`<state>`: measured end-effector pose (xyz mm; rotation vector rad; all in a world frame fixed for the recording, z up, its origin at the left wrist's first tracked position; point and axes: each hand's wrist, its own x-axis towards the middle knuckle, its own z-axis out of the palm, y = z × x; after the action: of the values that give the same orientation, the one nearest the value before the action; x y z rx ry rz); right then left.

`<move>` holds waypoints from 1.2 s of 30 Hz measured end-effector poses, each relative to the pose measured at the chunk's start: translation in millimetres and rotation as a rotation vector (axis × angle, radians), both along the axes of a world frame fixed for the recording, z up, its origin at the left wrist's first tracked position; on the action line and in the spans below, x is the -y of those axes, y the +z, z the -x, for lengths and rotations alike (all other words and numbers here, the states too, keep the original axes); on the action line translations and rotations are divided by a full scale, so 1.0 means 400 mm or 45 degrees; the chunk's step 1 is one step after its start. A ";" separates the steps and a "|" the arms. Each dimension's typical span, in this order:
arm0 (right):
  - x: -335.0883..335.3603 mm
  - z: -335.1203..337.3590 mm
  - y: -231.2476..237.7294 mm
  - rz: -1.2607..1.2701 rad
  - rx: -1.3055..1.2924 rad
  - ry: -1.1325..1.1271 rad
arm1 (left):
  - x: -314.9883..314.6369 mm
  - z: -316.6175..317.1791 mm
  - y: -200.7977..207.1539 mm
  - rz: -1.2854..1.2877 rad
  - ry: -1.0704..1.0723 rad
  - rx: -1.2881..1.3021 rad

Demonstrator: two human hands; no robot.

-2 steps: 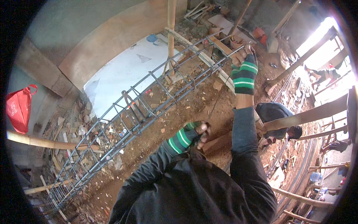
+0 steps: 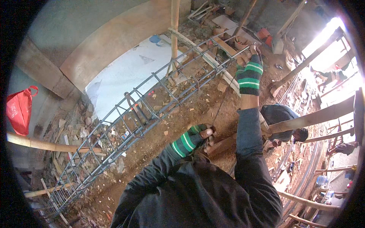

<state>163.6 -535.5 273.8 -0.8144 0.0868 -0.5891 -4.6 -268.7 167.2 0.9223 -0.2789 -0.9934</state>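
A long rebar cage (image 2: pixel 152 114) of square stirrups runs diagonally from the lower left to the upper right. My right hand (image 2: pixel 249 72), in a green-and-black striped fingerless glove, is closed around a bar end at the cage's upper right. Lower and nearer my body, my left hand (image 2: pixel 195 140) in a matching glove is closed, thumb against fingers. From it a thin dark wire (image 2: pixel 221 103) rises toward the cage near my right hand; where it ends cannot be told. Long-handled pincers (image 2: pixel 134 107) rest across the cage's middle.
Bamboo poles (image 2: pixel 174 30) stand by the cage and cross on the right. A white sheet (image 2: pixel 129 76) lies behind it. A red bag (image 2: pixel 19 110) hangs far left. A person (image 2: pixel 279 118) bends down at right. Rubble covers the dirt floor.
My left hand has shifted slightly to the right, and the wire shows more plainly between it and the cage. My right hand stays almost in place on the bar end.
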 end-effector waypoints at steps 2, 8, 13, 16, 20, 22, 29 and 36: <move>0.010 -0.004 -0.003 0.053 0.052 -0.026 | 0.012 0.019 -0.004 0.002 0.035 0.109; 0.108 0.016 0.001 0.069 -0.043 -0.245 | 0.003 0.039 -0.010 -0.026 -0.074 -0.027; 0.180 0.072 0.012 0.154 -0.136 -0.343 | 0.025 0.038 -0.003 -0.042 -0.138 -0.013; 0.216 0.104 0.008 0.177 -0.182 -0.405 | 0.041 0.047 -0.006 0.009 -0.170 -0.034; 0.289 0.119 -0.040 0.194 -0.125 -0.489 | 0.062 0.061 0.000 -0.012 -0.204 0.085; 0.328 0.116 -0.073 0.331 -0.129 -0.585 | 0.066 0.064 0.011 -0.006 -0.210 0.155; 0.320 0.148 -0.085 0.308 -0.093 -0.620 | 0.062 0.070 -0.016 -0.122 -0.156 0.180; 0.229 0.133 -0.044 0.283 -0.106 -0.701 | 0.106 0.091 -0.194 -0.511 0.128 0.919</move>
<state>110.6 -627.3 256.4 -1.0385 0.3331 -1.0976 -41.0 -311.1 89.5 1.6375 -0.6434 -0.5969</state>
